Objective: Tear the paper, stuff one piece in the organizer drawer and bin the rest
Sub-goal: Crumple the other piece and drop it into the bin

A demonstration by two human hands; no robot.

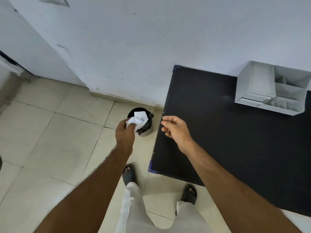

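My left hand [125,133] grips a crumpled white paper [134,121] with blue marks, right over the near rim of a small round bin [146,132] lined with a black bag. A flat white piece of paper [140,114] shows inside the bin's mouth. My right hand [175,130] hovers empty with loosely spread fingers at the left edge of the black table [218,132]. A white desk organizer [271,89] stands at the table's far right by the wall; its low drawer sits slightly pulled out.
The bin stands on a beige tiled floor [58,140] beside the table's left edge, close to the white wall [134,47]. My feet in dark slides [129,174] are just in front of the table corner.
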